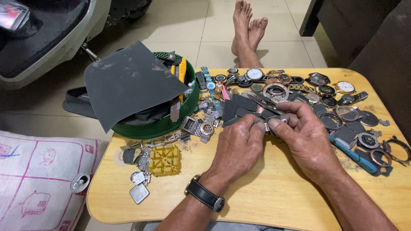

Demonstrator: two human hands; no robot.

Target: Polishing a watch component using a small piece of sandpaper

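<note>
A small metal watch part is pinched between the left hand and the right hand, above the middle of the table. Both hands are closed on it, fingertips pressed together; what kind of part it is cannot be told. A black wristwatch is worn on the left wrist.

Just beyond the hands, dark sandpaper pieces are spread on the table. Along the far edge, watches and cases are heaped, with loose rings toward the right edge. A blue-handled tool is laid beside the right hand. Near the left edge a yellow plastic block is set among bracelet links and a small square metal piece. At the far left corner a green basket is covered by a large sandpaper sheet, and a yellow knife is stood in it. Bare feet are seen on the floor beyond the table.
</note>
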